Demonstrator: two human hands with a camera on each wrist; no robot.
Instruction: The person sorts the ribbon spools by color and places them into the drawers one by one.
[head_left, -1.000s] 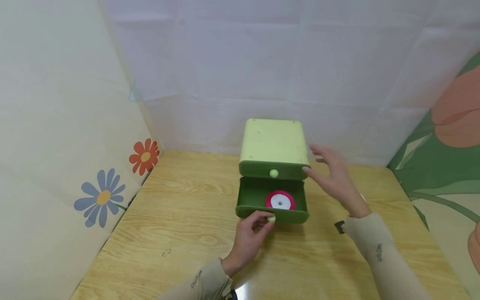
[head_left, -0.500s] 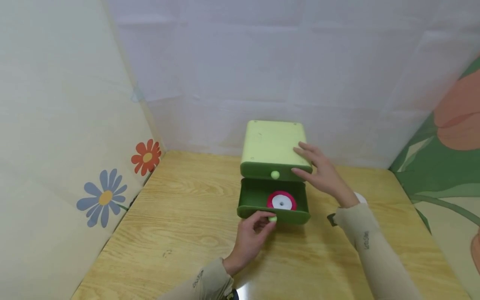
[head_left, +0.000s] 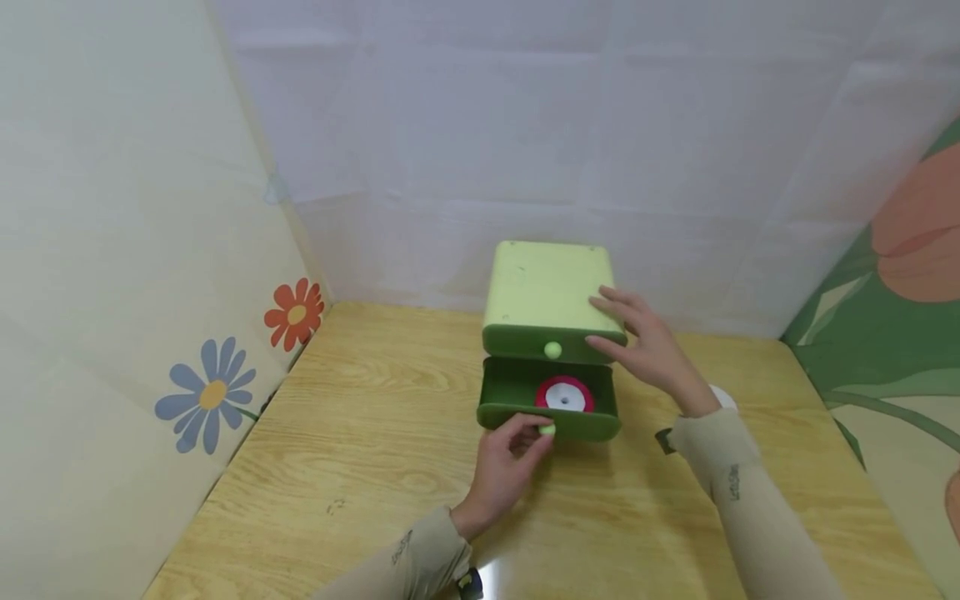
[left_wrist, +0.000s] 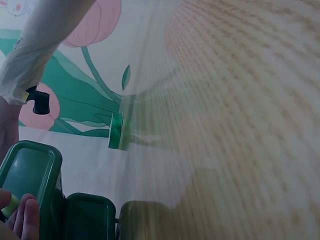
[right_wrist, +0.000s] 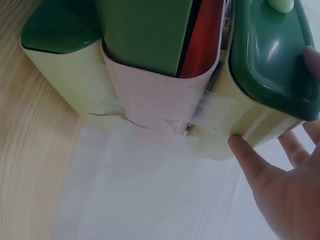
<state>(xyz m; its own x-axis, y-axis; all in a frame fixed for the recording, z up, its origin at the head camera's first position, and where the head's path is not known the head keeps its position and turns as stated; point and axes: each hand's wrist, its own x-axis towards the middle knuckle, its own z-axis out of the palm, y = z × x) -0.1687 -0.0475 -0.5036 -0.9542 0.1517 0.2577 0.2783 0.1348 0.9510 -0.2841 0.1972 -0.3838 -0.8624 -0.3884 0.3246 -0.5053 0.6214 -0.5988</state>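
Note:
A small drawer unit [head_left: 547, 283] stands on the table, pale green on top, with dark green drawer fronts. Its middle drawer [head_left: 585, 428] is pulled out, and a pink ribbon spool [head_left: 577, 390] with a white face lies inside. My left hand [head_left: 498, 471] pinches this drawer's pale green knob [head_left: 549, 430] between thumb and fingers. Fairly straight fingers of my right hand [head_left: 648, 346] rest on the right side of the top box, the thumb at its dark green front. In the right wrist view, a pink middle casing [right_wrist: 155, 100] shows beneath the top box.
Right of the unit, a green ribbon spool [left_wrist: 116, 131] stands on edge on the wooden table [head_left: 360, 433]. The head view shows only its white face [head_left: 724, 398], partly behind the right wrist. A white cloth backdrop [head_left: 420, 167] hangs close behind the unit.
My right hand has come in from the right onto the top box. The middle drawer has slid slightly inward, with my left hand still on its knob.

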